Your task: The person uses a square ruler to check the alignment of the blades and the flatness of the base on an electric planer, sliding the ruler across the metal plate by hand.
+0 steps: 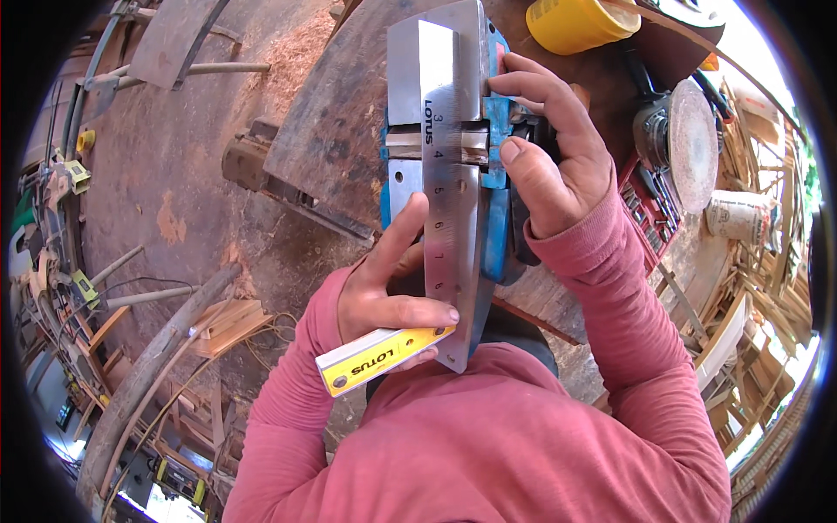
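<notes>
An electric hand planer (495, 218) with a blue body lies sole up in front of me, its metal sole facing upward and the cutter slot across the middle. Along the sole rests the steel blade of a try square (441, 209), which has a yellow stock. My left hand (379, 301) is closed on the square near its corner, thumb on the stock and one finger stretched toward the blade's edge. With its fingers bent against the planer's right side, my right hand (562, 166) steadies the body by the cutter slot; the palm side is partly hidden.
A yellow tub (580, 24) stands at the far right. Near it are a power tool with a round disc (695, 144), a red case of bits (649, 213) and a whitish can (741, 216). Wood scraps (785, 288) pile up right. A dark metal clamp-like piece (253, 161) sits left.
</notes>
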`<control>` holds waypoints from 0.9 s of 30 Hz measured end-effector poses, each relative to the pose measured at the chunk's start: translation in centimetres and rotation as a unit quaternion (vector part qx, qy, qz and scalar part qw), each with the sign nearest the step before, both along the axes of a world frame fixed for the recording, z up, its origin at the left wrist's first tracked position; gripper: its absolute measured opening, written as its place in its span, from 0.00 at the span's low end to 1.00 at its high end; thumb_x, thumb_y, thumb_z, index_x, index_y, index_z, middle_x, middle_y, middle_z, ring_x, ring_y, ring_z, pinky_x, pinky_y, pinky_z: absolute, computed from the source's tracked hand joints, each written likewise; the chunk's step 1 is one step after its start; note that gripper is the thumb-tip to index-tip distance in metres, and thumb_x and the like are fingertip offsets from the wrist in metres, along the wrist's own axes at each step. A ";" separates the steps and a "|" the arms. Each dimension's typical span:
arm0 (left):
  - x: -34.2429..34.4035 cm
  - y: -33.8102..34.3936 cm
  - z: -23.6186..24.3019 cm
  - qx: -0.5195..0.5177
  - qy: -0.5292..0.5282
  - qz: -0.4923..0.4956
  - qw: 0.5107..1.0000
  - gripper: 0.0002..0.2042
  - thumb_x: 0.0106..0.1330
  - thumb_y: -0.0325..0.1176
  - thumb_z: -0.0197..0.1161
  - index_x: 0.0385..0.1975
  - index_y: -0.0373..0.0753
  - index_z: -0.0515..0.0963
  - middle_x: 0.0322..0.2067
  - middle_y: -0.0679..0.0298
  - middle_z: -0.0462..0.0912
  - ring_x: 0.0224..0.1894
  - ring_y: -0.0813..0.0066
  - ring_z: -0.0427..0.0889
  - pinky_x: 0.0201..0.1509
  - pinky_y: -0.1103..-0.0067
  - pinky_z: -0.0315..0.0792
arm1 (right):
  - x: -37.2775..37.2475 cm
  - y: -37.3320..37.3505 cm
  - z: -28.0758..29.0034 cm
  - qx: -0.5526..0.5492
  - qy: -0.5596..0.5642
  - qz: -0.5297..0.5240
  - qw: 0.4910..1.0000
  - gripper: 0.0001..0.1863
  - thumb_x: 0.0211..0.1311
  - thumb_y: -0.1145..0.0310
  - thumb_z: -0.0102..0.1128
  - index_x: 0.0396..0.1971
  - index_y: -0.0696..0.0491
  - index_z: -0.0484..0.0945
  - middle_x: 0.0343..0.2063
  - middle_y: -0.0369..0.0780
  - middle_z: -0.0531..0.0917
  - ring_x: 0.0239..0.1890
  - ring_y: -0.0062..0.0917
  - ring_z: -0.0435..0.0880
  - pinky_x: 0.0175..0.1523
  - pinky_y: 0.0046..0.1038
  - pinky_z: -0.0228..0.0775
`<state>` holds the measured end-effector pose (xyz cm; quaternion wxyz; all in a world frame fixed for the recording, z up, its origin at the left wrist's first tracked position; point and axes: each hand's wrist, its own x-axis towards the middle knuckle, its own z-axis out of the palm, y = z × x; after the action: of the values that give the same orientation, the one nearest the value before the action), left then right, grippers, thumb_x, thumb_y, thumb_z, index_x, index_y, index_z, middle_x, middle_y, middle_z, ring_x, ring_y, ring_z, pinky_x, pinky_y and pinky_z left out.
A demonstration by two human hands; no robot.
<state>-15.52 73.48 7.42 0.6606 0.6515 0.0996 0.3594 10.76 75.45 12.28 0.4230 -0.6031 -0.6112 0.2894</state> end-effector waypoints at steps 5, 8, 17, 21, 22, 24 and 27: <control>0.0 0.2 0.4 -0.004 0.005 -0.007 1.000 0.13 0.66 0.34 0.79 0.50 0.45 0.90 0.86 0.47 0.34 0.80 0.32 0.60 0.75 0.56 0.69 | -0.1 0.2 0.8 0.001 -0.032 0.021 0.999 0.26 0.59 0.75 0.52 0.58 0.55 0.84 0.70 0.51 0.77 0.72 0.36 0.75 0.79 0.36 0.58; 0.2 0.4 0.3 -0.006 -0.015 -0.012 1.000 0.21 0.60 0.23 0.80 0.54 0.45 0.89 0.86 0.47 0.35 0.78 0.34 0.67 0.74 0.58 0.73 | -0.2 0.3 0.8 -0.005 -0.011 0.016 1.000 0.25 0.59 0.75 0.51 0.56 0.55 0.85 0.70 0.51 0.77 0.72 0.37 0.75 0.78 0.37 0.58; 0.1 0.5 0.0 0.053 0.008 0.003 0.999 0.13 0.66 0.33 0.80 0.49 0.45 0.90 0.86 0.44 0.35 0.79 0.33 0.64 0.73 0.59 0.73 | 0.5 0.4 0.2 0.031 0.005 0.034 0.999 0.23 0.58 0.70 0.59 0.55 0.53 0.86 0.67 0.55 0.78 0.71 0.47 0.78 0.75 0.38 0.66; 0.2 0.6 0.2 0.050 0.013 -0.005 0.999 0.15 0.64 0.31 0.81 0.49 0.45 0.89 0.86 0.46 0.34 0.78 0.35 0.67 0.71 0.60 0.75 | 1.0 0.4 -0.1 0.036 -0.012 0.047 0.998 0.26 0.55 0.69 0.59 0.56 0.53 0.86 0.67 0.56 0.77 0.72 0.47 0.77 0.75 0.39 0.66; 0.3 0.7 0.2 0.050 0.017 -0.009 0.999 0.15 0.63 0.31 0.82 0.50 0.44 0.89 0.86 0.47 0.34 0.78 0.35 0.67 0.71 0.61 0.75 | 0.9 0.3 0.0 0.032 -0.016 0.042 0.998 0.26 0.55 0.70 0.59 0.56 0.53 0.86 0.67 0.56 0.77 0.72 0.47 0.77 0.75 0.39 0.66; 0.2 0.6 0.5 0.053 0.027 -0.014 0.998 0.17 0.61 0.29 0.83 0.50 0.44 0.89 0.86 0.49 0.33 0.77 0.36 0.69 0.71 0.61 0.76 | 0.7 0.4 0.2 0.030 -0.018 0.038 0.999 0.26 0.54 0.70 0.59 0.56 0.53 0.86 0.67 0.57 0.77 0.72 0.47 0.77 0.75 0.39 0.66; 0.3 0.3 0.1 0.032 0.013 -0.008 0.999 0.19 0.58 0.26 0.84 0.50 0.44 0.89 0.86 0.52 0.34 0.76 0.37 0.70 0.71 0.61 0.77 | 0.7 0.3 0.1 0.029 -0.023 0.032 0.999 0.26 0.55 0.70 0.59 0.56 0.53 0.86 0.67 0.57 0.77 0.72 0.48 0.77 0.75 0.39 0.66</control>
<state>-15.21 73.74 7.49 0.6410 0.6776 0.0920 0.3486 11.43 75.77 12.42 0.4166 -0.5773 -0.6477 0.2714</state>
